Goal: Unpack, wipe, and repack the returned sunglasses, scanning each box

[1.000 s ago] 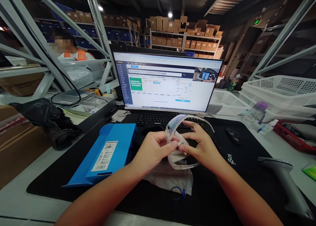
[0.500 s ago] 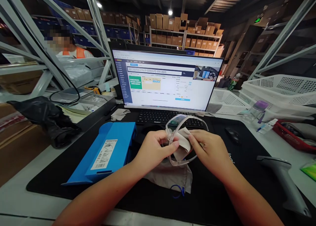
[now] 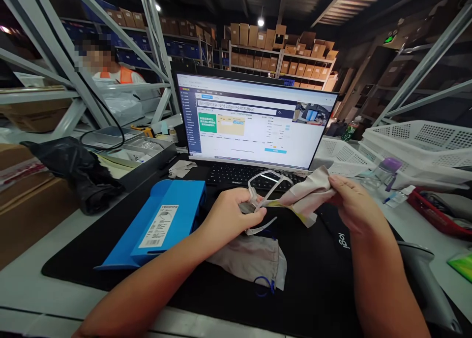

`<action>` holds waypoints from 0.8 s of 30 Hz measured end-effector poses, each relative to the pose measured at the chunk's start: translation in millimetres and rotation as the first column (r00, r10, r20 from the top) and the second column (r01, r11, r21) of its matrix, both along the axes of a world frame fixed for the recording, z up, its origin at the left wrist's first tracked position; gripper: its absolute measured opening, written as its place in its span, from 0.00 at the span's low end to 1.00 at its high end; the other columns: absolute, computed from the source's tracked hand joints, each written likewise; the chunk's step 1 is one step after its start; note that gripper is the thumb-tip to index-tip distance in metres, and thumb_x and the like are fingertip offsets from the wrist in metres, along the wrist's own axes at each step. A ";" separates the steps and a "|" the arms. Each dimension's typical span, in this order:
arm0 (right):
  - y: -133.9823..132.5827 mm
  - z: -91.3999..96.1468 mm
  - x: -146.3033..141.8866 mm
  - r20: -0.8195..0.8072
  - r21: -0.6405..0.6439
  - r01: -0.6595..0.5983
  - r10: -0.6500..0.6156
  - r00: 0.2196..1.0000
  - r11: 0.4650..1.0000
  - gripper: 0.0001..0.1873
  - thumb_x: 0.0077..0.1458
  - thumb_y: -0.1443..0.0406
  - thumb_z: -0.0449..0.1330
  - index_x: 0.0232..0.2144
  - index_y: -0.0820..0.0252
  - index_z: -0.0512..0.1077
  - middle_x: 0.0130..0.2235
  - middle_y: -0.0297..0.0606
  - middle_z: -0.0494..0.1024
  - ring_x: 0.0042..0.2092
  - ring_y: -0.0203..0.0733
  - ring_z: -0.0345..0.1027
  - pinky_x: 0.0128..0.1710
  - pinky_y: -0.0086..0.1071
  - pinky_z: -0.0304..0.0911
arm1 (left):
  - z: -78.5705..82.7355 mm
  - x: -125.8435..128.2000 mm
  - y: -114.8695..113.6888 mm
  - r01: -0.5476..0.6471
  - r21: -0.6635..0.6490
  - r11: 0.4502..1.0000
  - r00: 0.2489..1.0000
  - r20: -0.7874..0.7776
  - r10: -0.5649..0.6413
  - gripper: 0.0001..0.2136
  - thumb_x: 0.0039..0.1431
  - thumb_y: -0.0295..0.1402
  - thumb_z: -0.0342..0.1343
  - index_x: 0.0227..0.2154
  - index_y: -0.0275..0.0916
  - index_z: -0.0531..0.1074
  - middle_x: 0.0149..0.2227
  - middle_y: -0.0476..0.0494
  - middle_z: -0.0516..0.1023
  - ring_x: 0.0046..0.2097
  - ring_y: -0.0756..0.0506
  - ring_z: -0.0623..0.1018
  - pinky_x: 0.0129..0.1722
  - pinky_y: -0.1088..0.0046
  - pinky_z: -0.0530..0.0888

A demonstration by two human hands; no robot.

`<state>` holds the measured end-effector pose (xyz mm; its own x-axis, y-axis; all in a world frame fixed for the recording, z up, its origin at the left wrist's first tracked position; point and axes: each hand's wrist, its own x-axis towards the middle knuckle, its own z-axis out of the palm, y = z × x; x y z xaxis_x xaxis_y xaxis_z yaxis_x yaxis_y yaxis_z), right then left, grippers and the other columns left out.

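My left hand pinches a pair of clear-framed glasses above the desk mat, in front of the keyboard. Out to the right, my right hand grips one end of a pale zigzag-edged cleaning cloth. The cloth stretches from that hand back to the glasses, where its other end meets the frame. Beneath my left hand a grey drawstring pouch with a blue cord lies on the mat. A blue box with a white label and a raised flap sits to the left.
A monitor and black keyboard stand behind my hands. On the right are a barcode scanner, white perforated baskets and a red basket. Left, a black plastic bag lies by a grey tray. Another person is beyond the frame.
My right hand has moved right, drawing the cloth away from the glasses and stretching it out. The glasses have turned in my left hand. The view has shifted slightly.
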<state>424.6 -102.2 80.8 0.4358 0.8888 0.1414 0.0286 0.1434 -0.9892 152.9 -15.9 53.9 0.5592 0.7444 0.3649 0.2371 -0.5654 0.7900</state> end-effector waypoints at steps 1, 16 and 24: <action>1.7 -0.7 0.6 0.012 -0.007 -0.001 0.001 1.000 1.000 0.19 0.45 0.48 0.72 0.26 0.56 0.77 0.26 0.35 0.78 0.27 0.39 0.69 0.29 0.32 0.69 | 1.1 -0.3 -0.8 0.002 0.008 1.000 1.000 0.012 -0.002 0.07 0.54 0.34 0.63 0.34 0.39 0.83 0.39 0.44 0.85 0.42 0.41 0.83 0.40 0.69 0.76; -7.8 4.8 -21.8 -0.316 0.188 0.112 -0.048 0.947 0.976 0.11 0.51 0.60 0.69 0.37 0.59 0.80 0.39 0.42 0.84 0.40 0.45 0.78 0.39 0.34 0.75 | 7.0 -9.6 -23.0 -0.240 0.824 0.513 0.971 0.197 0.137 0.04 0.58 0.27 0.62 0.36 0.35 0.76 0.37 0.41 0.84 0.41 0.42 0.83 0.49 0.61 0.81; -36.4 -13.1 -104.2 -0.337 0.209 -0.400 0.450 0.827 0.892 0.13 0.56 0.59 0.67 0.44 0.51 0.81 0.48 0.41 0.83 0.48 0.49 0.77 0.51 0.42 0.71 | 3.3 -6.9 -28.3 -0.255 0.845 0.470 0.955 0.144 0.258 0.10 0.62 0.36 0.60 0.29 0.35 0.75 0.30 0.42 0.81 0.32 0.42 0.80 0.30 0.66 0.76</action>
<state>320.4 -138.6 67.7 0.0610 0.9838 0.1689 -0.4247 0.1787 -0.8875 146.0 -44.3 57.2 0.3996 0.1864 0.8976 0.4890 -0.8715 -0.0367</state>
